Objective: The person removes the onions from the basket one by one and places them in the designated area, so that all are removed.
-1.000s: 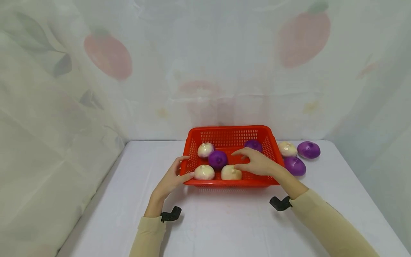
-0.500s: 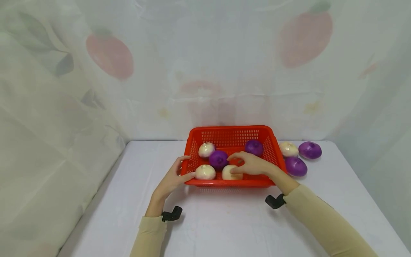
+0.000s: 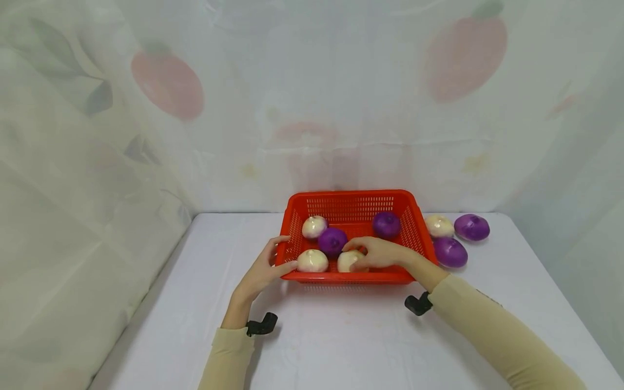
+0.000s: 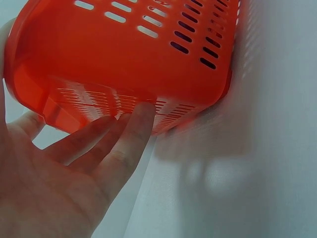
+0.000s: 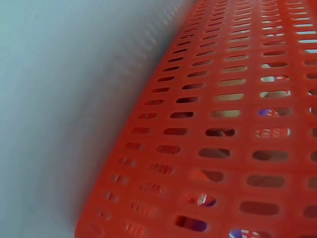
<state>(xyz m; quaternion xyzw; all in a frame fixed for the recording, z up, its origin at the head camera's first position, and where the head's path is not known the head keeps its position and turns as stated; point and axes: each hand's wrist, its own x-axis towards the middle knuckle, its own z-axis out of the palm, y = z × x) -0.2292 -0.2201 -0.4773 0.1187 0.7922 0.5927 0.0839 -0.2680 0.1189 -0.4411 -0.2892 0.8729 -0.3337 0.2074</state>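
Observation:
A red plastic basket (image 3: 312, 277) with slotted walls stands on the table. My left hand (image 3: 259, 275) holds its left end, thumb over the near corner; in the left wrist view the fingers (image 4: 130, 141) lie against the outer wall. Inside the basket, my right hand (image 3: 385, 253) grips a cream-white onion (image 3: 345, 261) near the front wall, fingers curled over it. Beside that onion are another white onion (image 3: 312, 261), a purple onion (image 3: 332, 241) and a white-and-purple onion (image 3: 314, 227). One purple onion (image 3: 387, 225) lies at the back right. Basket slots mostly hide the right hand in its wrist view.
Outside the basket's right wall lie a white onion (image 3: 439, 226) and two purple onions, one farther back (image 3: 472, 227) and one nearer (image 3: 450, 252). A white cloth covers the table (image 3: 341, 336). Patterned curtains (image 3: 302, 97) hang behind and at the sides.
My right hand has moved left and down inside the basket, and its fingers have closed round the front white onion. The left hand stays on the basket's left end.

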